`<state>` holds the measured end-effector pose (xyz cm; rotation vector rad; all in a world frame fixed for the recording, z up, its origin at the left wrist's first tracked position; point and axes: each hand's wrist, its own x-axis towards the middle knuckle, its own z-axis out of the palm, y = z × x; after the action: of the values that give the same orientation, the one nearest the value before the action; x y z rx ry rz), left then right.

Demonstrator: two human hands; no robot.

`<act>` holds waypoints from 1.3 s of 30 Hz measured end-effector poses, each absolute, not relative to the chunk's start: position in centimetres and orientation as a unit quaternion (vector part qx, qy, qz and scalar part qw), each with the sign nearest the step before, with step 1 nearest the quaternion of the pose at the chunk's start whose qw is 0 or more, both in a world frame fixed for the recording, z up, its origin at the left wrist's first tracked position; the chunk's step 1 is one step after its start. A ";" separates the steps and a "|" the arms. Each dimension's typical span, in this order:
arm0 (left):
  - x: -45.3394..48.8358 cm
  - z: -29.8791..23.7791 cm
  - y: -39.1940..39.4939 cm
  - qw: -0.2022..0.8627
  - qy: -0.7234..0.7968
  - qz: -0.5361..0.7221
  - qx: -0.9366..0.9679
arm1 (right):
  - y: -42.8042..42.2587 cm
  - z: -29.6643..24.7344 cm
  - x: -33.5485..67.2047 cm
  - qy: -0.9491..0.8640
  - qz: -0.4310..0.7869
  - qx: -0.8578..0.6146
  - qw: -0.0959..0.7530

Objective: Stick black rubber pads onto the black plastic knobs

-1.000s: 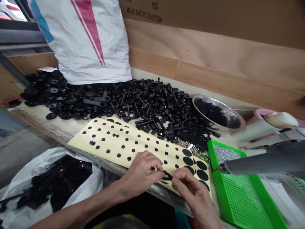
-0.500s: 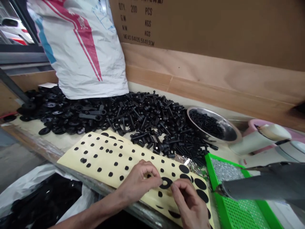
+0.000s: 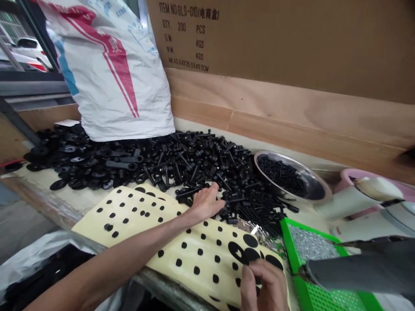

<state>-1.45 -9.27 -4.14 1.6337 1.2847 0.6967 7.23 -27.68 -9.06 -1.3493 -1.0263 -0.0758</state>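
And we're at the sheet: the left hand (image 3: 205,203) is stretched out across the cream backing sheet (image 3: 189,259), fingers spread, tips down on the black plastic bolts (image 3: 207,172) heaped just beyond its far edge. The right hand (image 3: 262,287) is well apart, at the sheet's near corner, fingers curled together against the paper. Is something pinched there? Hard to call from this angle, since the fingers cover it. The left isn't visibly clamped on anything.

The step in hand looks like a reach from sheet to parts. Lifting one bolt out of that tangle would call for a tight fingertip pinch.

The sheet itself is glossy paper printed or stuck with matte black dots (image 3: 215,278), small ones in rows, with larger black discs (image 3: 250,240) toward the right hand. Beyond the sheet, the pile runs into ribbed black round discs (image 3: 69,149) at the left, under a woven white sack (image 3: 110,73). To the sheet's right sit a steel bowl (image 3: 285,160) of dark screws and a perforated green plastic tray (image 3: 285,242) holding silvery bits.
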 end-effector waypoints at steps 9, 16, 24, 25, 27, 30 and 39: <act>-5.8 -4.2 -14.2 0.690 0.389 0.352 0.498 | -25.0 -6.5 6.2 -0.296 0.320 -0.583 0.686; -8.7 -4.2 -18.6 0.796 0.341 0.364 0.343 | -24.5 -7.9 3.9 -0.532 0.050 -0.584 0.611; -11.1 -3.0 -18.2 0.792 0.324 0.318 0.409 | -25.9 -7.5 3.6 -0.619 0.026 -0.548 0.561; -11.3 -2.8 -18.0 0.798 0.321 0.312 0.403 | -25.9 -7.5 3.5 -0.619 0.025 -0.550 0.560; -11.8 -2.3 -17.9 0.818 0.296 0.295 0.395 | -25.6 -7.8 3.6 -0.616 0.000 -0.552 0.563; -12.3 -1.8 -17.8 0.848 0.248 0.274 0.380 | -25.3 -8.5 3.9 -0.623 -0.055 -0.569 0.534; -11.8 -4.1 -18.5 0.829 0.329 0.322 0.319 | -25.7 -6.2 3.9 -0.444 0.194 -0.586 0.650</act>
<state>-11.76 -18.50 -4.13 0.6766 0.6981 0.6826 3.86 -25.72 -6.23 -1.3304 -1.0077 0.4403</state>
